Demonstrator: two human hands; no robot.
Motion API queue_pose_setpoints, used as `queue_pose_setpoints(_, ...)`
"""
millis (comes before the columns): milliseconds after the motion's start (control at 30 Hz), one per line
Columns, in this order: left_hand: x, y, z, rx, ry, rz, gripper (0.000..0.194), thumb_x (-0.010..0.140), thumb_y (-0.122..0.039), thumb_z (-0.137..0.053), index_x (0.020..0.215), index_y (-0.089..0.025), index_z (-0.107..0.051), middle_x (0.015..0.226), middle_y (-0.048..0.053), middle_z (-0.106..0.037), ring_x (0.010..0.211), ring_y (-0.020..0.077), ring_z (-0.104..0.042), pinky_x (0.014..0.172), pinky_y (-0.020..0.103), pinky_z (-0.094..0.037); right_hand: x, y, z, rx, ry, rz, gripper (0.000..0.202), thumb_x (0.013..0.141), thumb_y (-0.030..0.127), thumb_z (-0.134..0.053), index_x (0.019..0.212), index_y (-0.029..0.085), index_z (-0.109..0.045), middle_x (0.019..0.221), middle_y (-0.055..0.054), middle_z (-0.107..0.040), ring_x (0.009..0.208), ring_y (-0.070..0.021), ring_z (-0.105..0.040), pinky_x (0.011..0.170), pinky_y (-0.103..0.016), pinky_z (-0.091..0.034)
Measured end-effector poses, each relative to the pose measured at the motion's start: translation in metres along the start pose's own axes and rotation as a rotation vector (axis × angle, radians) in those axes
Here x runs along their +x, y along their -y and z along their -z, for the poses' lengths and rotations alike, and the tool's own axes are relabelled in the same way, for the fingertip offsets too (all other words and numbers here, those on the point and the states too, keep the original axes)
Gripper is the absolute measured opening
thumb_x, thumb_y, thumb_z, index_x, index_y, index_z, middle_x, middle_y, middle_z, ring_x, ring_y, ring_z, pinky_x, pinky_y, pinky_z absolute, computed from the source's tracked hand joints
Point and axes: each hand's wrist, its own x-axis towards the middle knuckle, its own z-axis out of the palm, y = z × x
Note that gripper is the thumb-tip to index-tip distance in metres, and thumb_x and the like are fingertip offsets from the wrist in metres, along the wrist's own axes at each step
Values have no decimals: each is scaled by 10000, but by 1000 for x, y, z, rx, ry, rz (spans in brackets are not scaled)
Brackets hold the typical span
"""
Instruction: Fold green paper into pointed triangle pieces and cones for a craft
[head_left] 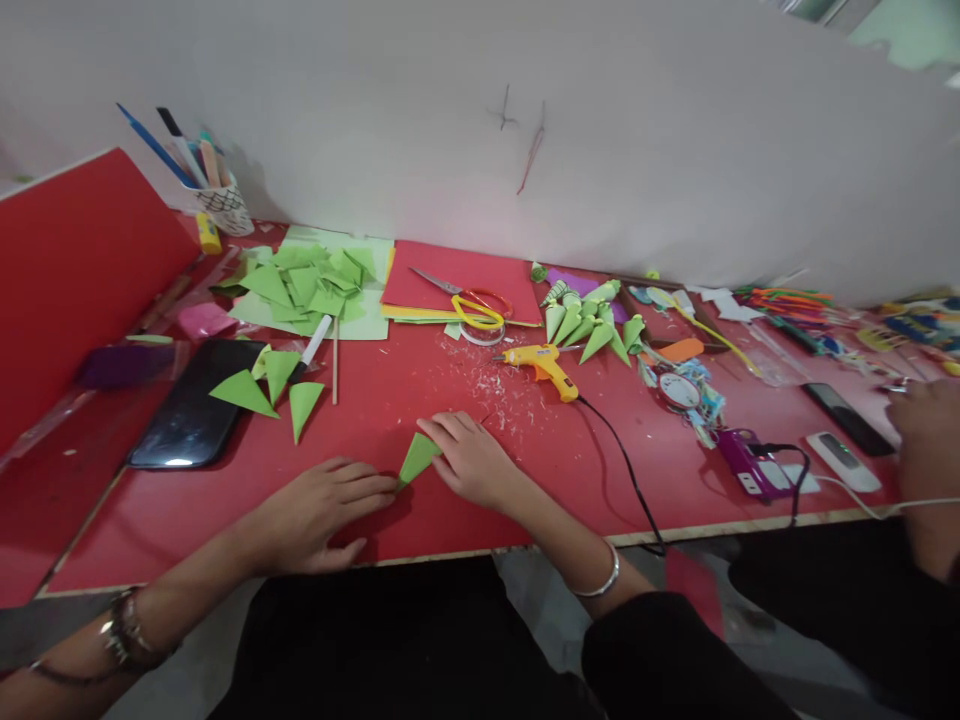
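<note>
A folded green paper piece (418, 459) lies on the red table (480, 520) near its front edge, between my two hands. My left hand (322, 510) rests flat on the table, its fingertips at the paper's lower left tip and its thumb apart. My right hand (469, 458) lies over the paper's right edge, palm down with fingers spread, and presses it to the table. Several green paper cones (279, 375) sit to the left beside a black phone (196, 410). A yellow glue gun (544, 368) lies beyond my right hand.
Scissors (480, 308) lie on stacked coloured paper (450, 262). Green cut pieces (304, 285) are heaped at the back left, near a pen cup (225, 208). A purple power strip (750, 465) and another person's hand (926, 425) are at the right.
</note>
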Motion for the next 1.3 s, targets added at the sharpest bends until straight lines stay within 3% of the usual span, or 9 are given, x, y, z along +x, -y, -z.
queue_pose_setpoints(133, 8, -2, 7, -124, -30, 76, 321, 779, -282, -470, 1089, -216, -519, 1137, 61, -565, 1038, 198, -496, 897, 328, -377, -4, 3, 1, 114, 36, 84, 521, 853, 220, -427, 1338, 167, -244, 1281, -83, -427, 1137, -185, -356, 931, -336, -318)
queue_pose_setpoints(467, 30, 2, 14, -208, -18, 90, 169, 818, -251, -416, 828, -182, -570, 863, 41, -577, 834, 172, -523, 772, 294, -409, 14, 6, 8, 41, 154, 82, 371, 839, 167, -464, 1207, 156, -423, 1088, -92, -539, 1009, -195, -457, 837, -336, -328)
queue_pose_setpoints(600, 30, 4, 13, -253, -34, 99, 181, 831, -237, -409, 791, -178, -575, 833, 30, -574, 791, 153, -533, 738, 267, -409, 13, 4, 4, 39, 134, 124, 167, 812, 167, -502, 973, 156, -548, 949, -55, -565, 902, -173, -482, 755, -286, -336)
queue_pose_setpoints(733, 33, 9, 9, -293, -54, 90, 222, 855, -216, -377, 764, -174, -574, 798, 17, -578, 737, 123, -542, 698, 232, -422, 10, 0, 5, 33, 111, 187, 56, 805, 173, -510, 820, 162, -563, 838, -28, -543, 781, -138, -473, 688, -235, -342)
queue_pose_setpoints(900, 48, 8, -5, 136, -308, 134, 215, 820, -181, -415, 977, -180, -562, 1055, 82, -566, 975, 218, -500, 822, 348, -411, 6, -11, 7, 17, 30, 179, 101, 799, 116, -482, 819, 167, -566, 851, -28, -543, 790, -137, -477, 708, -226, -367)
queue_pose_setpoints(1033, 54, 4, -12, 430, -404, 37, 289, 839, -134, -396, 1101, -163, -512, 1116, 103, -570, 1020, 235, -495, 867, 378, -373, 4, -22, 4, 62, -18, 166, 131, 797, 85, -461, 853, 153, -559, 861, -37, -571, 822, -139, -499, 765, -237, -382)
queue_pose_setpoints(1167, 59, 5, -12, 484, -341, -79, 337, 848, -72, -360, 1127, -200, -497, 1119, 69, -586, 1065, 202, -492, 931, 372, -318, 4, -30, 0, 143, -87, 83, 154, 803, 76, -440, 886, 152, -546, 895, -49, -566, 861, -130, -510, 768, -233, -403)
queue_pose_setpoints(1300, 71, 5, -11, 426, -174, -40, 263, 841, -89, -362, 989, -185, -557, 972, 58, -624, 899, 177, -560, 808, 320, -390, 2, -37, -4, 184, -122, 63, 168, 794, 77, -463, 908, 136, -572, 1021, -76, -553, 950, -130, -497, 818, -241, -403)
